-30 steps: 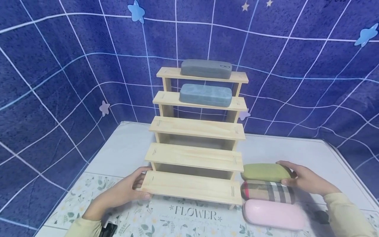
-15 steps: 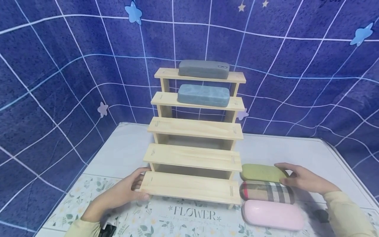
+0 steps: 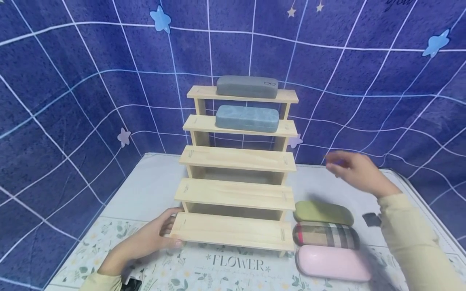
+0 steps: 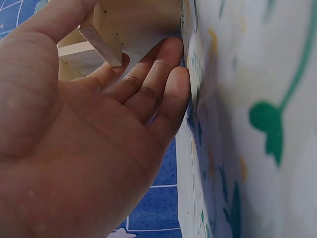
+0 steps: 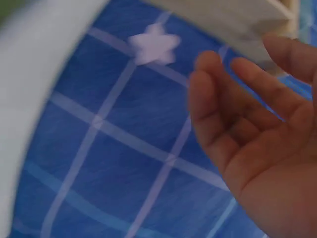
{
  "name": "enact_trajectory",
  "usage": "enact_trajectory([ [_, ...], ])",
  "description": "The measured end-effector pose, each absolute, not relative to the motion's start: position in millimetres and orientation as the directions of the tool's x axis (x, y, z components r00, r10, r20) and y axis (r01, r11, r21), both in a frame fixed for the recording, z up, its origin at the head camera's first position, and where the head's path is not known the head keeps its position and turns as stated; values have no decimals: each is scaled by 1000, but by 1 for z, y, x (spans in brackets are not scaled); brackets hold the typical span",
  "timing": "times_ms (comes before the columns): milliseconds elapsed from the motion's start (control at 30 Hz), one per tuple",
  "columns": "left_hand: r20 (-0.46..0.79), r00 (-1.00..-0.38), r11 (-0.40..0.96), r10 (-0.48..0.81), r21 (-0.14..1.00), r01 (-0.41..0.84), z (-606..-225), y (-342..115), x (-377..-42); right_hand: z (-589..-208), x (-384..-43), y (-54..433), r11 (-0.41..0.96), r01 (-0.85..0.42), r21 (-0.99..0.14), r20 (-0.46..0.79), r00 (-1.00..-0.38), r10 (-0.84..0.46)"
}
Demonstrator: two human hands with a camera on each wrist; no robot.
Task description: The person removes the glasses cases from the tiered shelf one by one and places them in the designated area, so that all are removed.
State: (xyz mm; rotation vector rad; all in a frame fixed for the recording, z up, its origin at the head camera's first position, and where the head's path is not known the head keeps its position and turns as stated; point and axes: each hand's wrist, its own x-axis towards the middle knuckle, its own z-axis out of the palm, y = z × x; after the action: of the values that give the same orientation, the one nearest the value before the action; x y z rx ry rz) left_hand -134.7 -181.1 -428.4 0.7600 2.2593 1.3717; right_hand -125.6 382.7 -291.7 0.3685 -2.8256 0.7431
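Observation:
A five-step wooden display rack (image 3: 233, 230) stands on the table. At the left end of its lowest step my left hand (image 3: 145, 238) grips the board, thumb at the front edge and fingers behind; the left wrist view shows the fingertips (image 4: 173, 84) low by the tabletop. Raised above the table at the right is my right hand (image 3: 354, 171), holding nothing, its fingers loosely bent. Below it lie a green glasses case (image 3: 324, 213), a plaid glasses case (image 3: 327, 235) and a pink glasses case (image 3: 333, 262), side by side. On the rack, a grey glasses case (image 3: 247, 87) sits on the top step, a blue glasses case (image 3: 247, 118) one step lower.
A dark blue grid-patterned cloth (image 3: 364, 101) with stars hangs behind and to both sides. The white table (image 3: 153, 182) carries a floral mat (image 3: 233, 279) along its front. The three cases on the table lie close to the rack's right side.
My right hand has let go of the green glasses case and risen up and back, away from it. The left hand stays at the rack, and the head view has shifted slightly.

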Motion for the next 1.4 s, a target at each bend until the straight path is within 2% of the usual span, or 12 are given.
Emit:
enact_trajectory([
  [200,-32,-773,376,634,886,272,-428,-183,-135,-234,-157,333,819,-330,-469,356,-920,-167],
  [367,-18,-769,357,639,893,275,-430,-183,-134,-214,-184,302,801,-330,-499,347,-923,-164],
  [500,-20,-763,341,646,902,265,-433,-183,-133,-213,-204,287,792,-320,-520,288,-939,-190],
  [667,-40,-763,351,645,903,249,-433,-181,-132,-216,-221,277,823,-294,-487,227,-952,-206],
  [1000,-66,-778,380,625,896,229,-431,-183,-133,-217,-233,265,856,-298,-423,192,-952,-237],
  [1233,-2,-756,319,654,908,273,-432,-182,-134,-218,-228,272,839,-254,-481,177,-966,-191],
  [1400,-8,-757,319,653,910,266,-432,-183,-134,-216,-217,284,801,-235,-551,184,-970,-158],
])
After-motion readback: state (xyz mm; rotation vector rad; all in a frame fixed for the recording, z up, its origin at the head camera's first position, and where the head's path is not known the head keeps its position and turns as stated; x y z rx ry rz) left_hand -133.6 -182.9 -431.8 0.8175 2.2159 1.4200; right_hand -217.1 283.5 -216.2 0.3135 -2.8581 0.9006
